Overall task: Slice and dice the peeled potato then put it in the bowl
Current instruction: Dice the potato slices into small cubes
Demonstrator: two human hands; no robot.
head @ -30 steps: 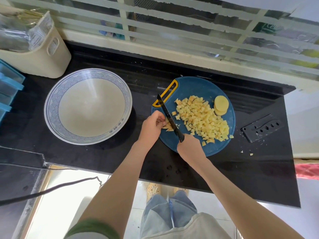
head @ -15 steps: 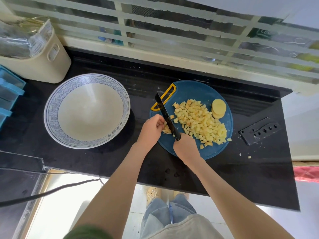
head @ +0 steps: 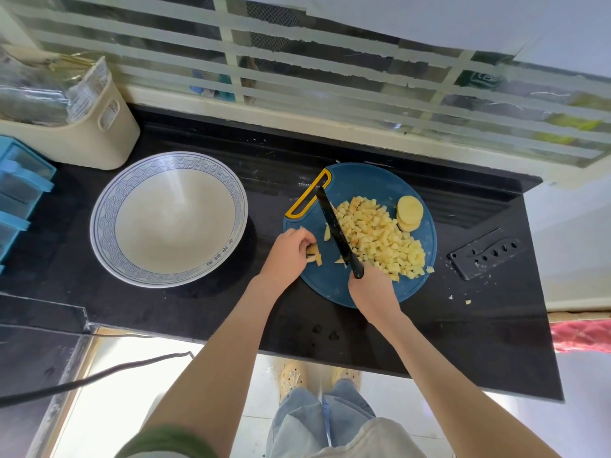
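Observation:
A round blue cutting board (head: 370, 180) with a yellow handle lies on the black counter. On it sits a heap of diced potato (head: 380, 236), with a few round potato slices (head: 409, 213) stacked at its right. My right hand (head: 370, 287) grips the black knife (head: 337, 226), whose blade lies along the heap's left side. My left hand (head: 289, 251) holds a few potato strips (head: 314, 252) at the board's left edge, fingers curled over them. The white bowl (head: 168, 218) with a blue rim stands to the left with nothing in it.
A black knife sheath (head: 484, 252) lies right of the board, with potato crumbs nearby. A beige bin (head: 89, 127) and blue drawers (head: 20, 190) stand at the far left. The window sill runs behind the counter; the counter's front edge is near my legs.
The knife has shifted right, away from my left hand, pushing cut pieces toward the heap. My left hand stays on the remaining strips at the board's left edge.

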